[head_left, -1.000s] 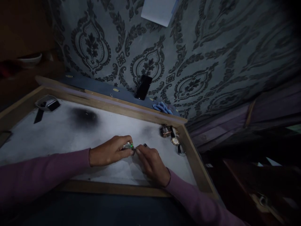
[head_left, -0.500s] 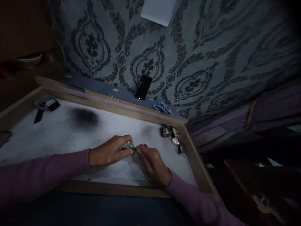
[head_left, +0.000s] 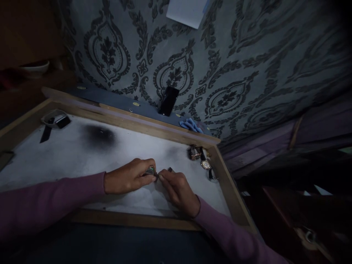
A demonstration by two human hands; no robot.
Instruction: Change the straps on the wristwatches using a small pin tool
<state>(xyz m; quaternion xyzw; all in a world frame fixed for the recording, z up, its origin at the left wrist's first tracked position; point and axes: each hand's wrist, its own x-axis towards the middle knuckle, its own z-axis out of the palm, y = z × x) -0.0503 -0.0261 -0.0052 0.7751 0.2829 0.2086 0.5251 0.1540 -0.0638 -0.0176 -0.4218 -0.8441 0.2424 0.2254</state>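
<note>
One watch [head_left: 150, 171], above the near half of the wooden tray [head_left: 132, 221], is grasped by the left hand [head_left: 131, 178], its right edge facing the right hand [head_left: 178, 190], which pinches a slim, mostly hidden dark item [head_left: 170, 169] aimed leftward.

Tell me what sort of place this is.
Possibly an indoor watch-repair workspace: a rectangular, white-based wooden tray, a round gold-rimmed wristwatch inside, a patterned grey wall behind.

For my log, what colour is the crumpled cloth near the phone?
The crumpled cloth is blue, seen in the head view.
</note>
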